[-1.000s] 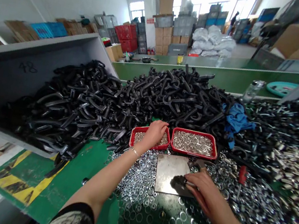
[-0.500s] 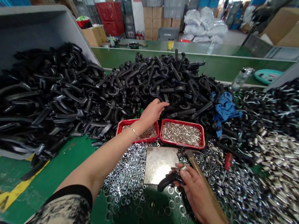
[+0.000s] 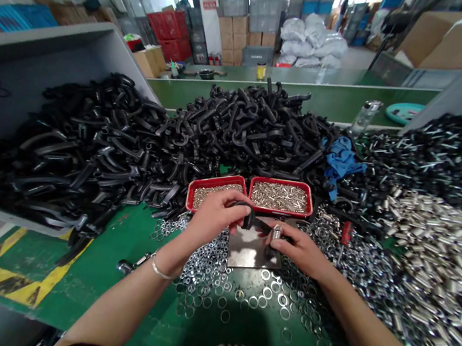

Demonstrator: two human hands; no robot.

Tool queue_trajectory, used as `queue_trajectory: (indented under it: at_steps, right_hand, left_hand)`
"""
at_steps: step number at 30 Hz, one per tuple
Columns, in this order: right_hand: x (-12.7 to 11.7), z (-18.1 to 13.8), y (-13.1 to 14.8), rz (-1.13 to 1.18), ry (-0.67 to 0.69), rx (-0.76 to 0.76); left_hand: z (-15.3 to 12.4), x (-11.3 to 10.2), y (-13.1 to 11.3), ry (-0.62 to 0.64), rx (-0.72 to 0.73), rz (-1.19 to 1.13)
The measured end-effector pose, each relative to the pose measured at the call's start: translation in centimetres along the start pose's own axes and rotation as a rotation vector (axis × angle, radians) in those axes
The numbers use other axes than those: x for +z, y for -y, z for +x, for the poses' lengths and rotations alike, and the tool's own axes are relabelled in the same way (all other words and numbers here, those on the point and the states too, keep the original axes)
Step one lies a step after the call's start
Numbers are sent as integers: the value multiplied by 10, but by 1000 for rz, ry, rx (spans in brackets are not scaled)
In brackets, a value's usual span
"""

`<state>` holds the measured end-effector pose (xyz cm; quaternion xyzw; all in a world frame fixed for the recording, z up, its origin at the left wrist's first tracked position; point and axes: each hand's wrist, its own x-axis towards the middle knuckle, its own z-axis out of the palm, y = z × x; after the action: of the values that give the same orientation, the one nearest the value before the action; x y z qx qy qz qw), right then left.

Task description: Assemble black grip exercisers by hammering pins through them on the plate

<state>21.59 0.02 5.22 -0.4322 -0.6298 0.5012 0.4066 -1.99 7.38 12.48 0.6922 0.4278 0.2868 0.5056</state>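
In the head view, my left hand is closed on a black curved handle, just in front of the red trays. My right hand pinches a small ribbed silver piece over the metal plate. A dark strip of the handle reaches across towards the right fingers; whether it joins the silver piece, I cannot tell. Small metal nuts lie left of the plate, with thin metal rings in front of it.
Two red trays, left and right, hold small metal pins. Behind them rises a heap of black handles, spilling from a grey bin at left. A red screwdriver, blue cloth and silver cylinders lie right.
My left hand has drawn back from the heap towards the plate and now holds a black handle. My right hand has moved up and forward to meet it. The view has shifted slightly.
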Motion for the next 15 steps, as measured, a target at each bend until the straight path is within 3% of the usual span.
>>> queue_trajectory:
  at_steps: [4,7,10,13,15]
  right_hand:
    - [22,6,-14,629,-1,237]
    - [32,5,-23,846,19,318]
    - [31,7,-31,743,-21,310]
    - [20,9,-40,520,-225,295]
    - [12,11,-42,337,-361,343]
  left_hand:
    - [0,8,11,93,132,-109]
    - [9,20,30,138,210,-263]
    - [20,39,52,57,150,-397]
    - [28,56,71,-80,22,-386]
    - [30,65,82,-64,-28,-316]
